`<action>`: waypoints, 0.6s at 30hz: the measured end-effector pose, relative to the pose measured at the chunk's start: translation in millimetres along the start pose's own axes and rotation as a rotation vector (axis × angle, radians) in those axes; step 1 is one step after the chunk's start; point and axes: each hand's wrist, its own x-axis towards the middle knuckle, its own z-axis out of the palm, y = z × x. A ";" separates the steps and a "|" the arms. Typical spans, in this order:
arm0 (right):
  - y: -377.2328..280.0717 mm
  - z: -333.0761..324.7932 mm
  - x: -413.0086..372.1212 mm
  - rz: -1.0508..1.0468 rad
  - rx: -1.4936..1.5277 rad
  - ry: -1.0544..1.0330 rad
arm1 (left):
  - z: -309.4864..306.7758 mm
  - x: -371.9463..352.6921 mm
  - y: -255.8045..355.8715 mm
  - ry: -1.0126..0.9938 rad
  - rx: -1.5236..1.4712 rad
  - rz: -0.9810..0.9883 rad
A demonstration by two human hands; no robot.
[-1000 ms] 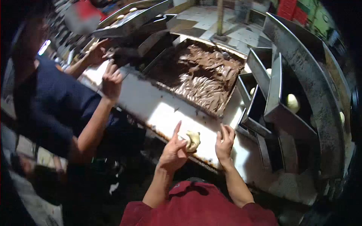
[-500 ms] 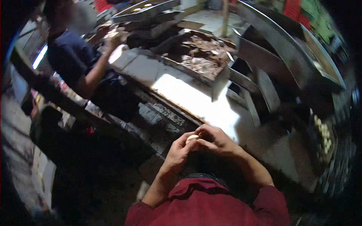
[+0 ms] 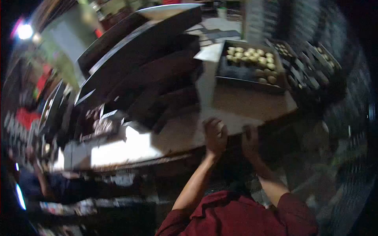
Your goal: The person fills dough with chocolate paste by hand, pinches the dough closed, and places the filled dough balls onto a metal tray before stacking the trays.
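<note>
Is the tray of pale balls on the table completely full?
Partly filled: pale balls leave this tray bare at its near-left.

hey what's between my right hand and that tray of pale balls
In the head view, just tabletop, partly shadowed, lies between your right hand and the tray; the stretch looks bare, though blur could hide crumbs.

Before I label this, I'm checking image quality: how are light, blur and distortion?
Head view: glare whites out part of the table; head view: shadow dims the right hand, blur softens its outline; head view: the table's edge bows, picture corners darken.
</note>
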 end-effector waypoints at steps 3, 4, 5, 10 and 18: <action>158.7 30.9 91.9 0.248 0.073 0.121 | 121.8 19.0 -31.8 -0.534 0.235 0.016; 157.8 25.6 109.5 0.357 0.217 -0.019 | 137.1 19.0 -30.2 -0.563 0.226 0.018; 152.4 18.7 126.9 0.482 0.340 -0.151 | 145.5 20.7 -28.6 -0.496 0.174 0.042; 99.0 62.9 95.9 -0.319 -0.273 -0.639 | 39.0 0.4 -19.1 -0.338 -0.002 -0.311; 123.4 40.7 187.0 -0.364 -0.398 -0.697 | -92.4 -18.9 -15.3 -0.132 0.125 -1.009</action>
